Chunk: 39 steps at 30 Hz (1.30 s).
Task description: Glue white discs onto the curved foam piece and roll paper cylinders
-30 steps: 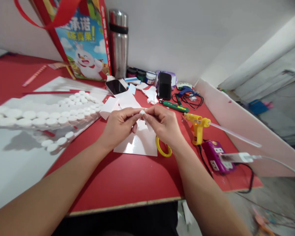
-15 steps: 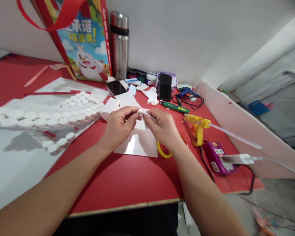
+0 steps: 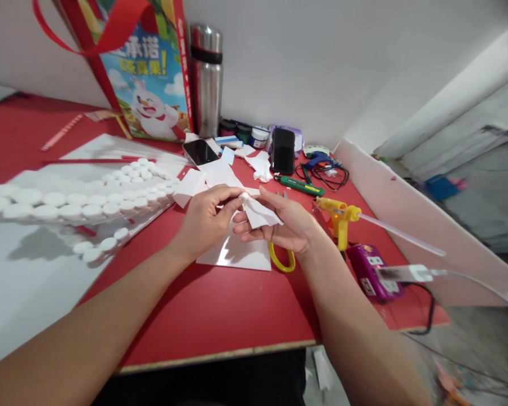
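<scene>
My left hand point(image 3: 207, 220) pinches the bunched upper end of a small piece of white paper point(image 3: 259, 213) between thumb and forefinger. Below the pinch the paper fans out over the fingers of my right hand point(image 3: 294, 223). That hand is turned palm up, its fingers stretched out and its thumb raised beside the bunched end. Under both hands lies a glossy white sheet point(image 3: 232, 256). Scissors with a yellow handle point(image 3: 283, 264) rest by the sheet's right edge, partly hidden by my right hand.
White discs in rows point(image 3: 80, 206) lie at left. A yellow glue gun point(image 3: 341, 217) and a purple power box point(image 3: 375, 273) are at right. Behind stand a steel flask point(image 3: 207, 84) and a printed bag point(image 3: 148, 84), with a green cutter point(image 3: 300, 185) and a phone point(image 3: 201, 152) nearer.
My right hand has let go of its pinch and turned palm up, with its fingers spread under the paper. More of the paper shows now. My left hand still pinches.
</scene>
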### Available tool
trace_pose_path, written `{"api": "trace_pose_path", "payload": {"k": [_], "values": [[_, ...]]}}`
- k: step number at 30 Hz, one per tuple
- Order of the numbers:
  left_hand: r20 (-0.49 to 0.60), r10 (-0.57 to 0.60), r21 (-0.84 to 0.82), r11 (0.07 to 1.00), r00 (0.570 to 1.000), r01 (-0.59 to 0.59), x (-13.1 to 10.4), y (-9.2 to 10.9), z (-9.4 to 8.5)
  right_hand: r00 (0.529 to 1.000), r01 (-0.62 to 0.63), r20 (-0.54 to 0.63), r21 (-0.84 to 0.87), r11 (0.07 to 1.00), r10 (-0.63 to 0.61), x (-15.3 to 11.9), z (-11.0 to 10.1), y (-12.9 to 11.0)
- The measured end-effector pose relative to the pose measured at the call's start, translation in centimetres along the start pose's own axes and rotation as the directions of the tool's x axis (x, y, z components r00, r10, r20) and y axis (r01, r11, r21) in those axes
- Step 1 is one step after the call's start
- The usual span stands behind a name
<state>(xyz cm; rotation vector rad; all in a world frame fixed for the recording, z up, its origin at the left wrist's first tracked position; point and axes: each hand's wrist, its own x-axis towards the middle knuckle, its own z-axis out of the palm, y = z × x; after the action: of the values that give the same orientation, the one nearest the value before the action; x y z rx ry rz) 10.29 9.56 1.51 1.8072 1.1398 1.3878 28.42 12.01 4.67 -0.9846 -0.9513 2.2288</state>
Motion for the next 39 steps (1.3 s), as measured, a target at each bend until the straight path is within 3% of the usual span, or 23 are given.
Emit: {"api": "trace_pose_path", "payload": {"k": [3, 7, 11, 15, 18, 21, 23, 25, 26, 28, 31, 33, 35, 39], "values": [[0.019, -0.030, -0.011, 0.999, 0.999, 0.030, 0.0, 0.0, 0.1, 1.000, 0.015, 0.013, 0.035, 0.999, -0.016, 0.0, -0.2, 0.2], [0.004, -0.117, -0.042, 0.992, 0.993, 0.117, 0.0, 0.0, -0.1, 0.988, 0.151, -0.009, -0.109, 0.982, -0.153, -0.3, 0.0, 0.7], [0.002, -0.175, -0.073, 0.982, 0.985, 0.175, 0.0, 0.0, 0.0, 0.976, 0.214, -0.014, -0.147, 0.966, -0.219, -0.3, 0.1, 0.9], [-0.002, -0.241, -0.118, 0.964, 0.970, 0.239, 0.0, 0.1, 0.1, 0.940, 0.263, -0.126, -0.325, 0.908, -0.318, 0.1, 0.4, 1.1], [-0.002, -0.281, -0.162, 0.947, 0.960, 0.277, 0.0, 0.1, 0.1, 0.860, 0.282, -0.167, -0.631, 0.723, -0.481, 0.1, 0.6, 1.3], [-0.006, -0.300, -0.193, 0.936, 0.954, 0.294, -0.1, 0.0, 0.2, 0.782, 0.246, -0.050, -0.890, 0.383, -0.621, -0.3, 0.7, 1.4], [-0.006, -0.308, -0.206, 0.931, 0.951, 0.300, -0.1, -0.1, 0.3, 0.742, 0.213, 0.029, -0.957, 0.194, -0.670, -0.4, 0.7, 1.4], [0.001, -0.311, -0.222, 0.927, 0.950, 0.304, -0.1, -0.1, 0.4, 0.707, 0.194, 0.049, -0.973, 0.127, -0.706, -0.4, 0.8, 1.5], [0.003, -0.310, -0.227, 0.926, 0.951, 0.302, -0.2, -0.1, 0.4, 0.695, 0.194, 0.025, -0.969, 0.155, -0.718, -0.3, 0.8, 1.6], [-0.003, -0.301, -0.217, 0.931, 0.954, 0.293, -0.2, 0.0, 0.4, 0.707, 0.232, -0.090, -0.908, 0.350, -0.701, -0.1, 1.1, 1.7], [-0.032, -0.276, -0.176, 0.948, 0.961, 0.266, -0.3, 0.2, 0.5, 0.826, 0.311, -0.220, -0.591, 0.745, -0.519, 0.1, 1.6, 1.8], [-0.052, -0.256, -0.145, 0.958, 0.965, 0.246, -0.3, 0.2, 0.5, 0.871, 0.322, -0.215, -0.428, 0.844, -0.442, 0.2, 1.8, 1.8], [-0.077, -0.217, -0.105, 0.972, 0.973, 0.208, -0.4, 0.1, 0.6, 0.841, 0.345, -0.229, -0.471, 0.812, -0.491, 0.3, 1.9, 1.9], [-0.139, -0.019, 0.029, 0.999, 0.990, 0.023, -0.6, -0.2, 0.9, 0.668, 0.336, -0.214, -0.768, 0.545, -0.713, 0.7, 1.8, 2.6]]}}
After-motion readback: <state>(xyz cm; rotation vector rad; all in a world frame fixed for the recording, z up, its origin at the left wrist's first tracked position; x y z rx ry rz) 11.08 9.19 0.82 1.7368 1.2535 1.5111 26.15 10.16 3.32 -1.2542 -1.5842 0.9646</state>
